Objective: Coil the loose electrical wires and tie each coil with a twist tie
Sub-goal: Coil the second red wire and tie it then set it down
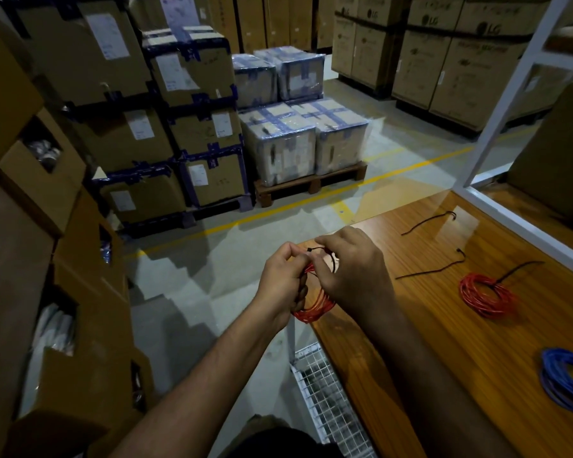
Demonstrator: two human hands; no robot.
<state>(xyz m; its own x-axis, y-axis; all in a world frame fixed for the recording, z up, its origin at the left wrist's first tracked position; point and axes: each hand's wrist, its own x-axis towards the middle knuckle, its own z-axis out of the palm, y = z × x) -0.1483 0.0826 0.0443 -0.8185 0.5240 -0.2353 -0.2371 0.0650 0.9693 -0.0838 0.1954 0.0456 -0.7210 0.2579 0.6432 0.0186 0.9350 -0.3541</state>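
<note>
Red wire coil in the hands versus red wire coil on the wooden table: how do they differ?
The held red coil hangs off the wooden table's edge, gripped by the left hand, with the right hand working a black twist tie on it. The table red coil lies flat, untouched, already tied. Both are red.

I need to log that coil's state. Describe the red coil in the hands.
The red coil is thin, plastic-looking insulated wire wound in many loops, held in the air off the table's near corner. The left hand grips its left side; the right hand pinches a black twist tie at its top. Its lower arc hangs free between the wrists.
</note>
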